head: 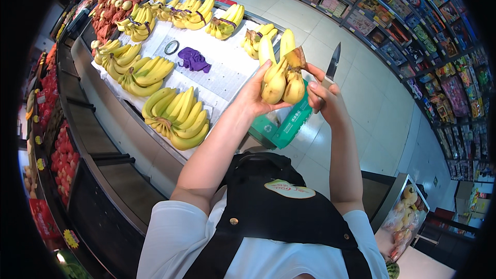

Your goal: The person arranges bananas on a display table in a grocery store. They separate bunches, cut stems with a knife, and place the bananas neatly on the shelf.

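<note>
My left hand [260,89] holds a small bunch of yellow bananas [276,81] from below and the side, with the brown stem end towards my right hand. My right hand [323,91] grips the pale handle of a small knife [334,62], its blade pointing up and away from the bananas. Fingers of the right hand are close to the cut stem [296,60]; whether they touch it I cannot tell. On the white-lined display table [228,66] lie several banana bunches [178,118], a crumpled purple cloth [194,60] and a roll of tape [171,47].
Below my hands stands a green printed box [288,128]. Red-netted produce [116,11] fills the table's far end. Dark empty-looking shelf sections [128,178] run along the left. Shelves of packaged goods [403,19] line the right, and a tray of bagged fruit [405,217] is at lower right.
</note>
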A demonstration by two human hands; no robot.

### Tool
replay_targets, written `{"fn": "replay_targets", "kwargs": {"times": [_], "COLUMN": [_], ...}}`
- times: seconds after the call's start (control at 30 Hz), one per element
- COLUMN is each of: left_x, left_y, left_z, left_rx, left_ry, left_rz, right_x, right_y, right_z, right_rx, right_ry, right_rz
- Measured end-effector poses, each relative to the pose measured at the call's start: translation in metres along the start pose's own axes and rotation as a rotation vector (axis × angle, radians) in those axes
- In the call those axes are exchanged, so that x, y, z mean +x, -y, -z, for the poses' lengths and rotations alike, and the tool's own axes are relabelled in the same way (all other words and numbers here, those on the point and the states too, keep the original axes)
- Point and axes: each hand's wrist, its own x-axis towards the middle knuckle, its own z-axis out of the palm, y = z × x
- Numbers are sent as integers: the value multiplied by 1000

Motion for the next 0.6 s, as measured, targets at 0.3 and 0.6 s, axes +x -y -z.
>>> {"fn": "replay_targets", "kwargs": {"times": [0.3, 0.6], "left_x": [12, 22], "left_y": [15, 30], "left_z": [-2, 9], "left_rx": [82, 172], "left_ry": [33, 65], "left_rz": [27, -110], "right_x": [29, 24], "right_y": [-36, -49], "right_z": [36, 45], "right_rx": [-13, 171], "right_ry": [103, 146], "right_rz": [75, 161]}}
